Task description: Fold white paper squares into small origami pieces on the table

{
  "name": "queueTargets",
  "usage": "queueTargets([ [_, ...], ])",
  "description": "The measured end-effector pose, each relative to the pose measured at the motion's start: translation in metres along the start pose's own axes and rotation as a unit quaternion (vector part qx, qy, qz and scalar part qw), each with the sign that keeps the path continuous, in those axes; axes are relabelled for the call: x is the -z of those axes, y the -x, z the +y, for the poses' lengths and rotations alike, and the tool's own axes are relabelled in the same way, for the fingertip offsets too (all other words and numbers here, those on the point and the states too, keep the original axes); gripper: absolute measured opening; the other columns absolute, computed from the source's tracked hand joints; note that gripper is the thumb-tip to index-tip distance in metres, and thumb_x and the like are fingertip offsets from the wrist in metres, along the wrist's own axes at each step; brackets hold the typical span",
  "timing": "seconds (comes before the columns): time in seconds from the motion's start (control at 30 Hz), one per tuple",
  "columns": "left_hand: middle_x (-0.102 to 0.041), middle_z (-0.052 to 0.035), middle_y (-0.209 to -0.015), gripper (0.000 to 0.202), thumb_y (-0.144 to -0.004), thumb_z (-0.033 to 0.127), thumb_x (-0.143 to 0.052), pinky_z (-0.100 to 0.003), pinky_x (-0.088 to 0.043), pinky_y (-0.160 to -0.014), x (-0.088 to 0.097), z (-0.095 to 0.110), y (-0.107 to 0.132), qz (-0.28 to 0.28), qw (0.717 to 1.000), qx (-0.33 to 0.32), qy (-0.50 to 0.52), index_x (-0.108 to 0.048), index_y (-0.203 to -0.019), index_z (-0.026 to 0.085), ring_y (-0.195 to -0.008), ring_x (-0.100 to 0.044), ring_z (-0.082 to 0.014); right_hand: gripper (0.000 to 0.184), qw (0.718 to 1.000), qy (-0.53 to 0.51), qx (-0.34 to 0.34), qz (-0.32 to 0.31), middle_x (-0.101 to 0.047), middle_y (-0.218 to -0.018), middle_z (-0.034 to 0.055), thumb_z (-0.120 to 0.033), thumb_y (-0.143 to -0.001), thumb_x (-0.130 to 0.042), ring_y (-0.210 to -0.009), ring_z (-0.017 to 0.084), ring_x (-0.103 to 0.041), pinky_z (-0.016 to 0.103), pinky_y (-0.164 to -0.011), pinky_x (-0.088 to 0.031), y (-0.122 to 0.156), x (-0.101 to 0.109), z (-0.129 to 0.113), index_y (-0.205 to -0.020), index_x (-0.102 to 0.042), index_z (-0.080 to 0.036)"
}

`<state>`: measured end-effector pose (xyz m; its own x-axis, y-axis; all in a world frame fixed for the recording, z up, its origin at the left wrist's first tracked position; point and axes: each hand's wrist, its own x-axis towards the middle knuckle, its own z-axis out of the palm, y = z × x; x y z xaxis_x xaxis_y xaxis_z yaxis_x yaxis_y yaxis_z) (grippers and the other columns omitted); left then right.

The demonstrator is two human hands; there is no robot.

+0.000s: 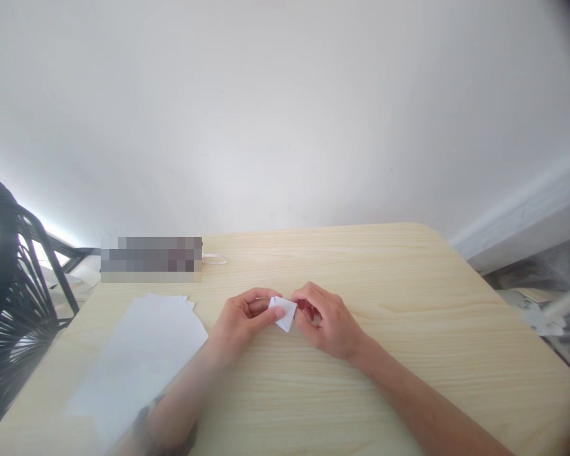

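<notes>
A small piece of folded white paper (286, 320) is held between my hands, above the middle of the table. My left hand (244, 320) grips it from the left, the thumb lying on its face and the fingers behind. At the paper's right corner, my right hand (327, 320) pinches the edge between thumb and curled fingers. Some of the fingertips are hidden behind the paper.
Loose white sheets (142, 348) lie on the light wooden table (408, 297) left of my left forearm. A blurred-out object (151, 258) with a white loop sits at the back left. A dark woven chair (9, 266) stands at the left; a white wall (285, 126) rises behind.
</notes>
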<state>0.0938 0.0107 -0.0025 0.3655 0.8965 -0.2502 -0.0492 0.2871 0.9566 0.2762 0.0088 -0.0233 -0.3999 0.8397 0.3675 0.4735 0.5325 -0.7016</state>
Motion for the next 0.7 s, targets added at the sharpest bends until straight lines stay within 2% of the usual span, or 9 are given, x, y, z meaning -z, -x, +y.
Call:
queueTargets([
  [0.07,-0.07,-0.0043,-0.089,0.022,-0.072,0.022,-0.065,-0.026,-0.046,-0.077,0.0002,-0.0008,-0.0002,0.013,1.0,-0.013,-0.016,-0.06,-0.092,0.015,-0.084,-0.061,-0.0168,0.018,0.999,-0.041,-0.001,-0.019,-0.053,-0.081,0.0011,-0.014,-0.077,-0.046,-0.057,0.007,-0.047,0.019,-0.048,-0.037,-0.0001,0.0022,-0.0002,-0.094,-0.051,-0.018],
  [0.13,-0.069,-0.0046,-0.092,0.023,-0.07,0.021,-0.066,-0.025,-0.047,-0.077,-0.0003,-0.0013,-0.0002,0.02,0.999,-0.029,-0.041,-0.064,-0.092,0.015,-0.086,-0.061,-0.0175,0.016,0.998,-0.062,-0.003,-0.019,-0.054,-0.086,0.0018,-0.017,-0.078,-0.048,-0.059,0.008,-0.048,0.019,-0.05,-0.038,-0.0006,0.0034,-0.0005,-0.094,-0.052,-0.018],
  [0.3,-0.07,-0.0038,-0.091,0.021,-0.07,0.021,-0.066,-0.023,-0.047,-0.076,-0.0006,-0.0009,0.0002,0.04,0.994,-0.06,-0.083,-0.068,-0.09,0.015,-0.086,-0.061,-0.0175,0.011,0.997,-0.073,-0.018,-0.004,-0.056,-0.082,0.0009,-0.025,-0.081,-0.052,-0.055,0.006,-0.048,0.019,-0.048,-0.038,-0.0016,0.0011,-0.0008,-0.088,-0.055,-0.018],
  [0.43,-0.07,-0.0032,-0.092,0.021,-0.071,0.023,-0.065,-0.023,-0.047,-0.077,-0.0003,0.0013,0.0012,0.069,0.99,-0.052,-0.11,-0.069,-0.09,0.017,-0.088,-0.062,-0.0181,0.01,0.997,-0.076,-0.008,0.021,-0.057,-0.079,0.001,-0.024,-0.082,-0.051,-0.054,0.006,-0.046,0.019,-0.049,-0.038,-0.0014,-0.0005,-0.0009,-0.087,-0.057,-0.018],
  [0.53,-0.072,-0.0013,-0.086,0.017,-0.069,0.023,-0.067,-0.022,-0.049,-0.074,-0.0011,0.0024,0.002,0.097,0.989,-0.052,-0.101,-0.07,-0.085,0.018,-0.083,-0.063,-0.017,0.009,0.997,-0.064,0.006,0.038,-0.057,-0.076,0.0009,-0.023,-0.081,-0.052,-0.054,0.007,-0.045,0.02,-0.05,-0.038,-0.001,-0.0007,-0.0004,-0.086,-0.059,-0.018],
  [0.7,-0.072,-0.001,-0.08,0.012,-0.068,0.021,-0.067,-0.021,-0.049,-0.072,-0.0039,0.0024,0.0033,0.104,0.988,-0.075,-0.091,-0.07,-0.079,0.017,-0.077,-0.064,-0.0155,0.01,0.997,-0.034,0.034,0.055,-0.06,-0.081,0.0022,-0.019,-0.08,-0.053,-0.057,0.007,-0.048,0.02,-0.051,-0.038,-0.0002,-0.0013,0.0007,-0.087,-0.06,-0.019],
])
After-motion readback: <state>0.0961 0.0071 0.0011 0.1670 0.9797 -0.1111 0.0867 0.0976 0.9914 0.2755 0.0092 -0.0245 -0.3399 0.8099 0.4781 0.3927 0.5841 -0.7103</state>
